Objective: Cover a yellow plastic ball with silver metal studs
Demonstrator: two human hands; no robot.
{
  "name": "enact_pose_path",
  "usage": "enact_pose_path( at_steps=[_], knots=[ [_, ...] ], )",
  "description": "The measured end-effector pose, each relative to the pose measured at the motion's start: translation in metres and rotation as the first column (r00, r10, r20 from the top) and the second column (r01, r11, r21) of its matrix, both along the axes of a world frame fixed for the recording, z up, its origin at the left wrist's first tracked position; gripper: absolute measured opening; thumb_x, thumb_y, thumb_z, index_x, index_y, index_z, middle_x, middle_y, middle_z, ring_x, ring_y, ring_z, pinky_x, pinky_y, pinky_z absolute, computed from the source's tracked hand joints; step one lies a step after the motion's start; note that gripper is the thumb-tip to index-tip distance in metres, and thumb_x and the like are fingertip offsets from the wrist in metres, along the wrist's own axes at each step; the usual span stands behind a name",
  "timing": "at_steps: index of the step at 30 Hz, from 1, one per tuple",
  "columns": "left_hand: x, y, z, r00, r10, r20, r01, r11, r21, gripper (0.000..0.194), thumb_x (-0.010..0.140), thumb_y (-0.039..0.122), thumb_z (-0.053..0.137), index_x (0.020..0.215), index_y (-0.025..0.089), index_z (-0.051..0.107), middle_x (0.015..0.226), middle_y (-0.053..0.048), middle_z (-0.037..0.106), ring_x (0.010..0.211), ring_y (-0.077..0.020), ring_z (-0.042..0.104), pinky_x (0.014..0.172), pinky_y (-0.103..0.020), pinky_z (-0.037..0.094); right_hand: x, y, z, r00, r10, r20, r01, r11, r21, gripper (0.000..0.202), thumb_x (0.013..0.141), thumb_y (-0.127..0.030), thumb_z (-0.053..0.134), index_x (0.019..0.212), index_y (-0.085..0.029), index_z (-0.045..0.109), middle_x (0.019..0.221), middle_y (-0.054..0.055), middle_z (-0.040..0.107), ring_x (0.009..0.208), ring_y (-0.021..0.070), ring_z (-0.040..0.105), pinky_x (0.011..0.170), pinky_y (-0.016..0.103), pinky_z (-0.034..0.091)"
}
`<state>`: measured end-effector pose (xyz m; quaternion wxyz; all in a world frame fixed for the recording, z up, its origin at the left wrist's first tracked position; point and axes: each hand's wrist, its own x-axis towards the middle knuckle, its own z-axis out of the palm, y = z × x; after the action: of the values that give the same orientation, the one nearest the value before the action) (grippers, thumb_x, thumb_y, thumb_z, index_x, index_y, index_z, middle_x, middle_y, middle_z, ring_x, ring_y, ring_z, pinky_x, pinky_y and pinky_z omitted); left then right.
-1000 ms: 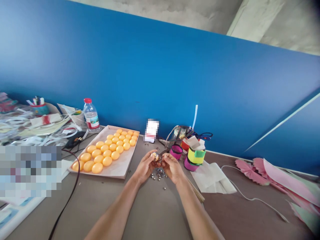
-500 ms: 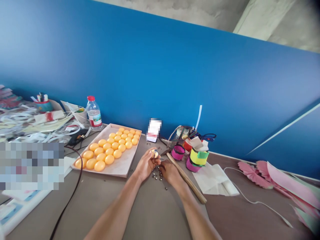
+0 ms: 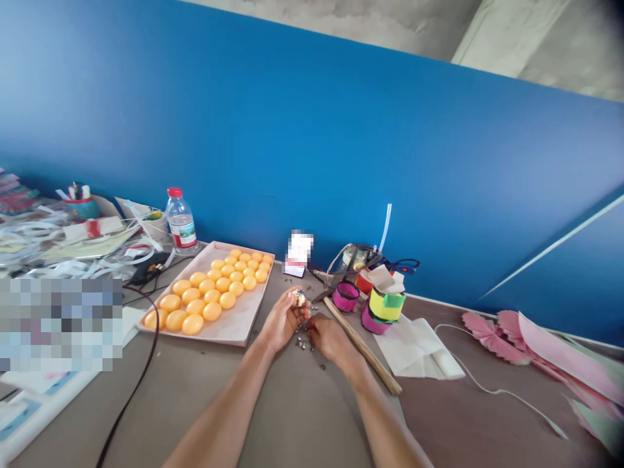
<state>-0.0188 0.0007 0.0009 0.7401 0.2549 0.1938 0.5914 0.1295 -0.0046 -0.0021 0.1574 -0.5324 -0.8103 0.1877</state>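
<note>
My left hand [image 3: 281,323] is closed round a small ball [image 3: 299,298], orange with shiny silvery bits on its surface; the fingers hide part of it. Close by on the right, my right hand [image 3: 327,335] is low over the table, its fingers bent together at the edge of a scatter of small metallic pieces [image 3: 301,344]. Whether a piece is between those fingertips cannot be made out. Left of my hands, a shallow white tray [image 3: 247,311] holds several orange balls [image 3: 211,311] in rows.
A wooden stick [image 3: 373,361] lies beside my right forearm. Behind it are a magenta ring-shaped holder [image 3: 346,296] and a yellow one [image 3: 386,305] with papers. A bottle [image 3: 182,224] stands behind the tray. A dark cable [image 3: 136,383] crosses the left side; a blue partition [image 3: 312,130] closes the back.
My right hand has shifted slightly left towards the metallic pieces. The left hand still holds the ball, turned a little. The whole view has moved slightly.
</note>
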Motion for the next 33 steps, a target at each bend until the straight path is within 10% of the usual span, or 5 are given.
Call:
enact_pose_path(
  at_steps=[11,22,33],
  knots=[
    [-0.002,0.000,0.001,1.000,-0.001,-0.014,0.001,0.999,-0.033,0.042,0.078,0.033,0.059,0.116,0.018,0.048,0.076,-0.005,0.064,0.063,-0.0139,0.061,0.064,-0.028,0.048,-0.001,0.004,0.007,0.908,-0.146,-0.392,0.182,0.982,0.056,0.012,0.068,-0.012,0.046,0.066,-0.020,0.056,0.070,0.002,0.059,0.069,0.0171,0.054,0.066,0.027,0.040],
    [0.002,0.001,0.000,0.999,-0.005,-0.045,0.005,1.000,-0.009,0.039,0.075,0.033,0.062,0.109,0.017,0.053,0.079,-0.005,0.062,0.066,-0.0150,0.060,0.066,-0.030,0.049,-0.008,0.002,0.022,0.241,-0.349,-0.906,-0.092,0.921,-0.379,0.021,0.063,-0.033,0.068,0.068,-0.018,0.055,0.062,-0.004,0.054,0.045,0.0058,0.040,0.045,0.022,0.029],
    [0.004,-0.004,0.003,0.993,-0.077,-0.094,0.080,0.996,0.037,0.038,0.076,0.033,0.062,0.108,0.016,0.053,0.081,-0.005,0.061,0.065,-0.0142,0.060,0.067,-0.030,0.047,-0.008,0.003,0.021,0.287,-0.359,-0.888,-0.009,0.926,-0.377,0.020,0.060,-0.032,0.069,0.068,-0.019,0.057,0.056,-0.006,0.047,0.047,0.0064,0.035,0.048,0.022,0.028]
  ],
)
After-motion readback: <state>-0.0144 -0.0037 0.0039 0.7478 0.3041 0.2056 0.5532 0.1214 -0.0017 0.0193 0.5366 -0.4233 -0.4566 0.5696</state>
